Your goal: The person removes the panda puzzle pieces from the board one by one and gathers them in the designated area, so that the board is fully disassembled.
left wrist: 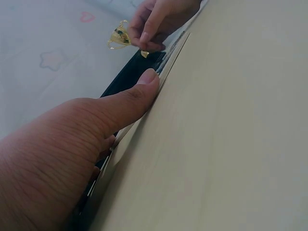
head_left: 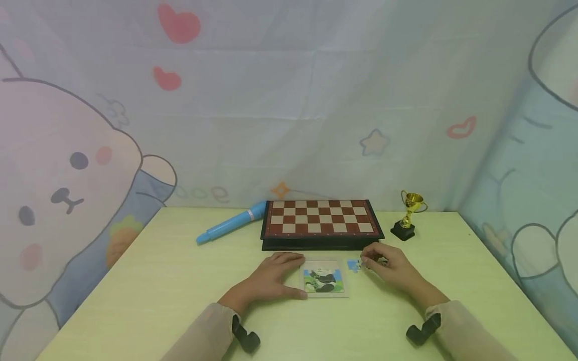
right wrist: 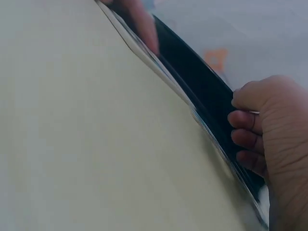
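Noted on the desk [head_left: 135, 301]: chessboard [head_left: 321, 219] with black sides; left of it, blue pen-shaped stick [head_left: 232, 225] lying slantwise; right, gold trophy [head_left: 411, 202] upright on black base [head_left: 403, 230]; behind, pale backdrop [head_left: 271, 135] printed with hearts [head_left: 179, 24], star [head_left: 374, 143], bear-like figure [head_left: 72, 180].

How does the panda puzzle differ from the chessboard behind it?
The chessboard is clearly larger than the puzzle. The puzzle shows a panda in blue and green surroundings, while the chessboard shows red-brown and cream squares. The puzzle is thin and flat; the chessboard is a thicker, dark-sided box. Both rest on the table.
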`<state>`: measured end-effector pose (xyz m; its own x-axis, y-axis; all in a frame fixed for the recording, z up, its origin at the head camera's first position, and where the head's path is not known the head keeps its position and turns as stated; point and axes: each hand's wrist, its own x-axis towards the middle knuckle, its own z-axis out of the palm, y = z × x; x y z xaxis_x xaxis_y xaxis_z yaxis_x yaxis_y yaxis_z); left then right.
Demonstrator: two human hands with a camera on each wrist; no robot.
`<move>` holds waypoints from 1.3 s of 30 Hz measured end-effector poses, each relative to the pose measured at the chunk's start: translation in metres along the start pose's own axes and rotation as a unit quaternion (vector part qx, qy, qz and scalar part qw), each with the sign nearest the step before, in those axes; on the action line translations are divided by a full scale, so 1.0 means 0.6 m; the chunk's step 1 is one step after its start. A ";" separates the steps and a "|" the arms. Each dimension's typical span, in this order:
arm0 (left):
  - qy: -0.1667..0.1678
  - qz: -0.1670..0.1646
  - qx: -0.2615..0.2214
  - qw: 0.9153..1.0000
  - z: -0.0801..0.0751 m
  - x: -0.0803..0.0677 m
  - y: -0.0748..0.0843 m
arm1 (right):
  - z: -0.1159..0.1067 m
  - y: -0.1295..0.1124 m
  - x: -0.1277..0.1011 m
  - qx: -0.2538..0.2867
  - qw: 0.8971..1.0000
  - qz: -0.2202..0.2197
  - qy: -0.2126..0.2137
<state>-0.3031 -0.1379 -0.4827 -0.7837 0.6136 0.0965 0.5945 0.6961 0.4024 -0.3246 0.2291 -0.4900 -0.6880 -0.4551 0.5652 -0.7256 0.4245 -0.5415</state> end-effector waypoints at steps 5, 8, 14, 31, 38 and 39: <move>-0.001 0.000 -0.011 1.000 0.006 -0.001 0.006 | 0.063 -0.019 0.024 0.004 0.997 -0.055 -0.049; 0.000 0.001 -0.009 1.000 0.005 -0.003 0.008 | 0.099 -0.039 0.048 -0.022 0.994 -0.074 -0.073; 0.003 0.008 0.002 1.000 0.003 -0.001 0.005 | 0.141 -0.071 0.085 -0.053 0.989 -0.080 -0.109; -0.001 0.004 0.010 1.000 -0.006 0.000 0.008 | 0.145 -0.081 0.091 -0.020 0.990 -0.035 -0.138; 0.001 0.004 0.011 1.000 -0.005 0.001 0.006 | 0.150 -0.073 0.091 -0.003 0.989 -0.007 -0.145; 0.000 0.003 0.010 1.000 -0.005 0.001 0.006 | 0.150 -0.073 0.091 -0.002 0.989 -0.004 -0.146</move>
<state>-0.3017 -0.1362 -0.4783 -0.7799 0.6181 0.0981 0.6028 0.6998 0.3832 -0.3297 0.1154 -0.4915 -0.6512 -0.6654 0.3650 -0.7315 0.4221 -0.5354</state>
